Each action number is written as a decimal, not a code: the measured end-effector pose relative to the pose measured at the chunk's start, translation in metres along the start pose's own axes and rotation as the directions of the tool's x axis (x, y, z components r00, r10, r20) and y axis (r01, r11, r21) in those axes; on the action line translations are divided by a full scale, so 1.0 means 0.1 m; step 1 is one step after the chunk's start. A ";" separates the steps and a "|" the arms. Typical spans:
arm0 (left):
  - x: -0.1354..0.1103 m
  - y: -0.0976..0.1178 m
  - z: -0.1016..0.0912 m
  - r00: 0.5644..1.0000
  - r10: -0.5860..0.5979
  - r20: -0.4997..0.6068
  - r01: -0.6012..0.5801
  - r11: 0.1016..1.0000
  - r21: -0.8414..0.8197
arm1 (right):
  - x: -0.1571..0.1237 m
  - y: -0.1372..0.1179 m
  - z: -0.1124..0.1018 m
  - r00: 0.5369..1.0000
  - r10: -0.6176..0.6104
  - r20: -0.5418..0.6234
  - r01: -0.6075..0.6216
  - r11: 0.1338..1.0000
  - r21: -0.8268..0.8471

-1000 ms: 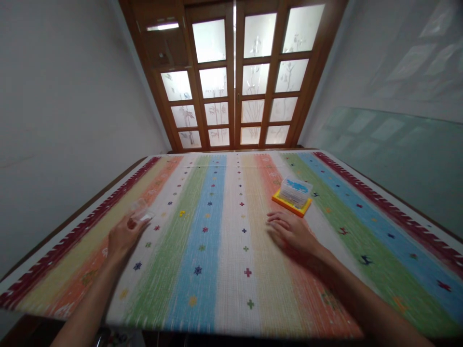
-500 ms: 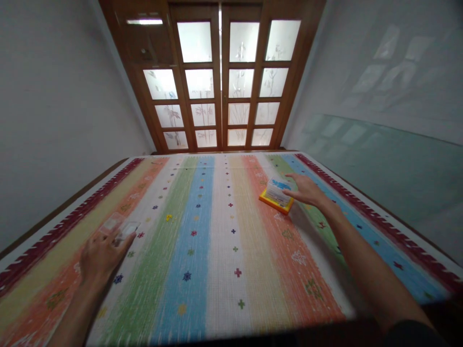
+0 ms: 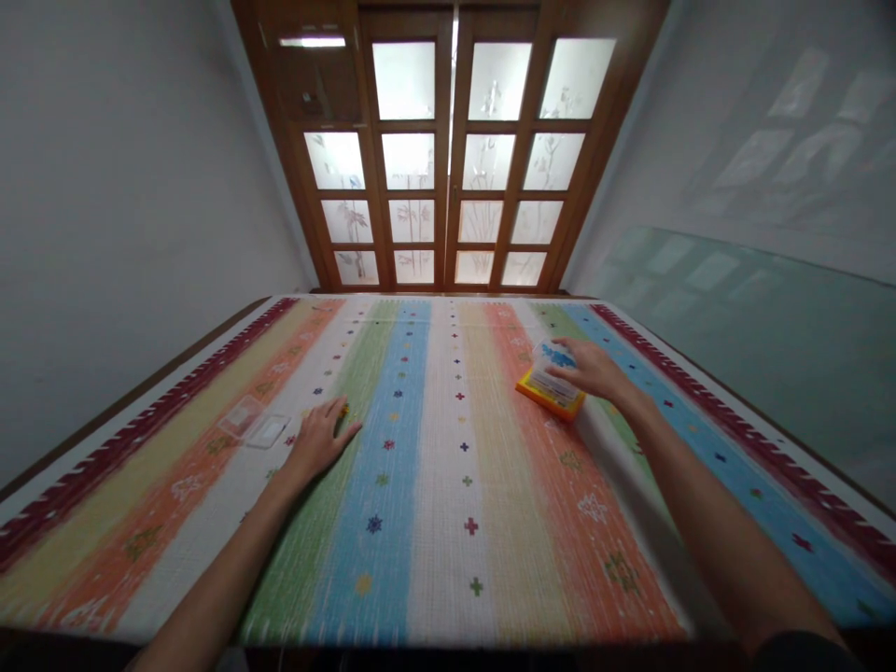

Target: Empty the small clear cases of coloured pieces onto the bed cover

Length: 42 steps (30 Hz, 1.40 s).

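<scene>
Head camera: we see the right hand (image 3: pixel 598 367) at right of centre in the frame, its thumb and fingers set against the upper right part of a clear box (image 3: pixel 552 384) with a blue print; we judge it clamped on the box, though we cannot tell how firmly. The box lies just left of that palm, over a yellow base (image 3: pixel 546 402), and its longer side slopes from upper left to lower right. The right hand is much the nearer one to it. The left hand (image 3: pixel 322 443) is left of centre, its fingers close together and its thumb spread apart from them, with something small and yellow (image 3: pixel 345 410) just by the fingertips on the green stripe; we cannot tell whether they touch, nor which way its long axis runs. Farther left, beyond that wrist, two clear case halves (image 3: pixel 267 431) lie side by side; we cannot tell if they are joined. Counting, we make it two hands, one clear box, one yellow base and two case halves; the yellow bits are too small to number. All rest on one striped cloth (image 3: pixel 438 448), with fifteen bright panes (image 3: pixel 408 161) in the wooden doors (image 3: pixel 463 93) at the top.
</scene>
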State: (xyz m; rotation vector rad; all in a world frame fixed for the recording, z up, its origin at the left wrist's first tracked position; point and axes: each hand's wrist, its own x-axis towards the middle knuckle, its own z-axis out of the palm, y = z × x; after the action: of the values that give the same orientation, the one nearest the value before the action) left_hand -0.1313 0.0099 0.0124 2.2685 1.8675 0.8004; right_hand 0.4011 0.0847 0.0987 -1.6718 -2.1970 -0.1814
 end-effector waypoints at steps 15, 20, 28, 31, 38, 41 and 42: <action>0.15 0.04 -0.04 0.983 0.161 -0.088 -0.162 0.987 -0.002 | -0.75 -1.88 0.38 0.843 -0.483 0.237 0.402 0.858 0.319; -0.14 0.41 -0.09 0.962 0.272 -0.005 -0.269 0.950 -0.158 | -0.82 -2.13 0.53 0.800 -0.556 0.227 0.515 0.829 0.216; -0.40 1.05 0.33 0.904 0.371 0.213 -0.280 0.890 -0.359 | -0.99 -2.35 0.69 0.762 -0.617 0.196 0.647 0.744 -0.169; -0.33 1.06 0.43 0.914 0.369 0.167 -0.286 0.880 -0.380 | -1.00 -2.40 0.71 0.752 -0.628 0.201 0.659 0.719 -0.219; -0.26 1.03 0.45 0.930 0.334 0.154 -0.247 0.878 -0.411 | -0.98 -2.51 0.70 0.743 -0.612 0.270 0.669 0.688 -0.282; -0.26 1.06 0.45 0.940 0.301 0.160 -0.213 0.884 -0.415 | -0.96 -2.55 0.68 0.753 -0.586 0.300 0.656 0.706 -0.267; -0.26 1.07 0.44 0.944 0.286 0.164 -0.197 0.887 -0.417 | -0.95 -2.57 0.67 0.756 -0.576 0.311 0.651 0.712 -0.262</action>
State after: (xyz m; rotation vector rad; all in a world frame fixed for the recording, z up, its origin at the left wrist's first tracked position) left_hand -0.0198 -0.0295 0.0076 2.2386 1.2090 0.8256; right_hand 0.1641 -0.0531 0.0329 -1.0487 -2.9725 -0.6457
